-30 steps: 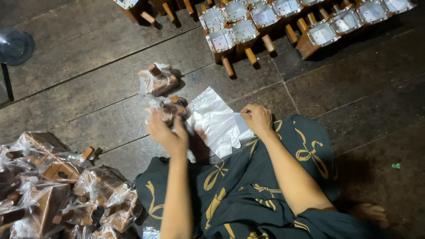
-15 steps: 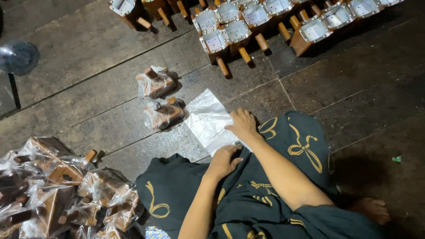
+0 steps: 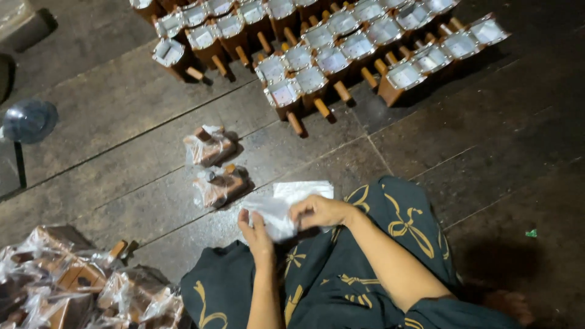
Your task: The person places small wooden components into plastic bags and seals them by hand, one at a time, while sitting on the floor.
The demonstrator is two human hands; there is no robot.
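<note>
Left hand [image 3: 256, 231]: fingers closed on the near edge of a clear plastic bag [image 3: 286, 207]. Right hand [image 3: 320, 211]: fingers curled, pinching the same bag from the far side. Bag: crumpled, whitish, lay partly on the floor [image 3: 487, 152] and partly at the edge of the dark gold-patterned cloth [image 3: 353, 268] over the lap.

Two bagged wooden blocks [image 3: 214, 164]: just beyond the hands, one behind the other, each with a protruding peg handle.

Heap of bagged blocks [image 3: 79, 286]: at lower left.

Rows of unbagged wooden blocks [image 3: 317, 55]: farther off, brown, each topped by a pale square face, peg handles pointing toward the person.
</note>
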